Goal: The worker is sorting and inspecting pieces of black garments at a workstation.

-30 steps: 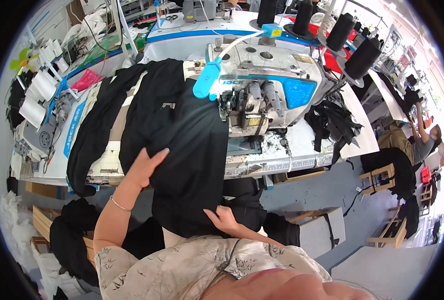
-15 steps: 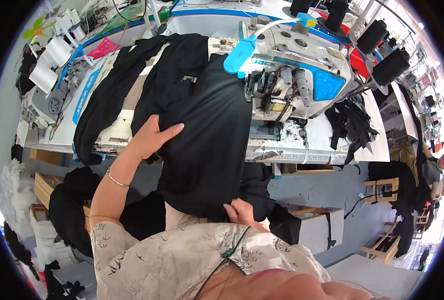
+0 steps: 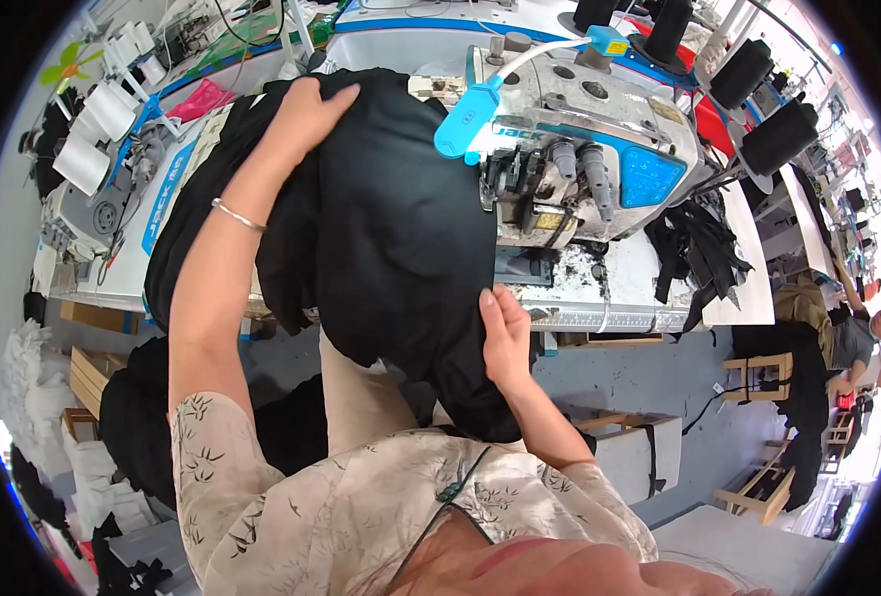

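Note:
A large piece of black fabric (image 3: 401,219) spreads over the sewing table's front and hangs down toward my lap. At its far left part, my left hand (image 3: 306,117) grips the cloth, thumb out to the right and fingertips hidden. My right hand (image 3: 506,333) pinches the cloth's right edge near the table front. Just right of the cloth stands a white-and-blue overlock sewing machine (image 3: 599,139), its needle area beside the fabric edge. A blue clip-on lamp (image 3: 467,121) lights that spot.
Black thread cones (image 3: 778,134) stand behind the machine at right. A heap of black cloth strips (image 3: 701,253) lies on the table's right end. White thread cones (image 3: 83,164) stand at the far left. A wooden-framed bin (image 3: 639,452) sits below, and another person (image 3: 853,343) is at far right.
My left hand has moved away from me and slightly left, carrying cloth over the table. My right hand has risen from near my lap to the fabric's right edge.

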The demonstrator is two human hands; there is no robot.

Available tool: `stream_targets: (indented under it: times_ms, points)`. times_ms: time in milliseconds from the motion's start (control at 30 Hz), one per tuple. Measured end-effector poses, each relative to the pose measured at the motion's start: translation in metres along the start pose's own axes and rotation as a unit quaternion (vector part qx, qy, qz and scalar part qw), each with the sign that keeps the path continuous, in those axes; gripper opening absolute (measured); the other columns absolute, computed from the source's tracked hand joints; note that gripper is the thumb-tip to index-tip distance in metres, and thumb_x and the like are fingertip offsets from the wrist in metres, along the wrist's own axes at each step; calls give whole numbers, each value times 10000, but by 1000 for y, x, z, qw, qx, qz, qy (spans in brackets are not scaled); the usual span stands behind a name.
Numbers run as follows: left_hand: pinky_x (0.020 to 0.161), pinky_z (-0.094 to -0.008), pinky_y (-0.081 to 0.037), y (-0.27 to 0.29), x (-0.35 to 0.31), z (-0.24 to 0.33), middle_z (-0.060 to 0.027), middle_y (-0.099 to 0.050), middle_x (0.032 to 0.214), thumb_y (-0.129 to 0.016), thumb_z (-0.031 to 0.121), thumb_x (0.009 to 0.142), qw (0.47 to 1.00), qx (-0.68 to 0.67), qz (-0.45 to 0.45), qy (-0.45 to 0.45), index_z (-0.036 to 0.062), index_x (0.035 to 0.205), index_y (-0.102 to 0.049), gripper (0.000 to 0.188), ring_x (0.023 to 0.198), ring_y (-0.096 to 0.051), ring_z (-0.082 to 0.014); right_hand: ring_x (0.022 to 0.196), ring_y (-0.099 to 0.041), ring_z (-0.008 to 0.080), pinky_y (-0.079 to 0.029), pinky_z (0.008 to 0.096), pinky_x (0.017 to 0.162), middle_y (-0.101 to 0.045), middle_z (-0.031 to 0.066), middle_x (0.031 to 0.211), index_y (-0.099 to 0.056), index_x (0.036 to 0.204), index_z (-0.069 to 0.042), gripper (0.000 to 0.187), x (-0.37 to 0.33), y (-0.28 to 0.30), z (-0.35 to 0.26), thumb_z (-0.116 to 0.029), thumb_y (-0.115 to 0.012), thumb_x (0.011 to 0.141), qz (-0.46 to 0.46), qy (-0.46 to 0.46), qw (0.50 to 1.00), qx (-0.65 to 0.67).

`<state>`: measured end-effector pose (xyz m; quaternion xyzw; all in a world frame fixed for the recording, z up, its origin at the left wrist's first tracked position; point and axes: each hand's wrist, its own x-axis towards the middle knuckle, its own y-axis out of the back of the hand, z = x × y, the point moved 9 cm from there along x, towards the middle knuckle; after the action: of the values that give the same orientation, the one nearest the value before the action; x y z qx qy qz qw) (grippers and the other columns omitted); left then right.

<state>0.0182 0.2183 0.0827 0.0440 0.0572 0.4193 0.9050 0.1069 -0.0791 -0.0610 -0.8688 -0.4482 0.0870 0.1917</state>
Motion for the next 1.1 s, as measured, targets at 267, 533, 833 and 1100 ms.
stream_targets:
  times_ms: [267, 533, 833, 1100]
  points:
    - [1034, -530, -212, -159, -189, -79, -288, -318, 1338, -673, 368, 716, 825, 519, 47, -219, -150, 1179, -417, 741, 1289, -233, -449, 815, -535, 44, -417, 189, 754, -617, -6, 922, -584, 1012, 9, 205, 64, 3, -37, -144, -459, 955, 48, 79, 995, -30]
    - [817, -434, -436, -85, -192, -69, -174, -569, 938, -541, -29, 626, 930, 305, 43, -201, 6, 979, -560, 355, 885, -552, -369, 803, -605, 84, -494, 231, 739, -641, 66, 975, -546, 1097, 11, 253, 64, 4, -40, -176, -471, 944, -84, -61, 983, 152]
    - [749, -375, -427, -65, -96, 78, -72, -557, 849, -544, -79, 591, 666, 566, -37, -485, 45, 866, -590, 305, 824, -534, -272, 957, -600, 146, -487, 283, 834, -612, 86, 1098, -520, 1189, 13, 437, 6, -25, 40, -339, -503, 930, -87, -293, 941, 144]
    - [818, -382, -414, -62, -79, 63, -124, -560, 923, -522, -80, 664, 696, 528, 39, -484, 48, 930, -602, 306, 914, -531, -296, 1001, -566, 128, -447, 275, 883, -596, 73, 1126, -540, 1161, 22, 376, 16, -20, 13, -279, -417, 972, -103, -59, 977, 176]
